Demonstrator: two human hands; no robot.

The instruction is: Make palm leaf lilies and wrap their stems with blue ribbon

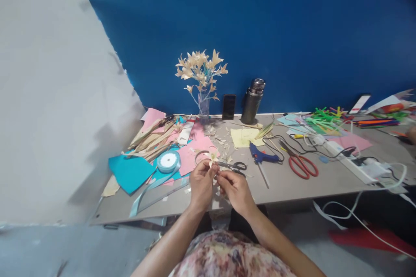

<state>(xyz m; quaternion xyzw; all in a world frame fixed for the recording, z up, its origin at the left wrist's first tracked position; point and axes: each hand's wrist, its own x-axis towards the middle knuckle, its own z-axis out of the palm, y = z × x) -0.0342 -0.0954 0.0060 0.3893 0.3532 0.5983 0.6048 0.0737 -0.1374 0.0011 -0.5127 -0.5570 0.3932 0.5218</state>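
Note:
Between my hands, close to the table's front edge, a small cream flower (212, 158) with pointed petals stands up from the fingertips. My left hand (202, 180) is closed around its base. My right hand (234, 187) pinches just below, fingertips touching the left ones; what lies in that pinch is too small to make out. Just beyond the hands lie black-handled scissors (239, 165), partly covered by the fingers. Pale scraps (224, 145) are strewn around them. To the right rests a blue glue gun (264, 154), then red-handled scissors (303, 166).
A vase (203, 106) holds similar cream flowers at the back, near a phone (229, 107) and a thermos (253, 101). Left are dried husk strips (151, 143), blue paper (130, 173) and a ribbon roll (168, 161). A power strip (351, 162) with trailing cables lies right. Another person's hand (412, 135) shows at the right edge.

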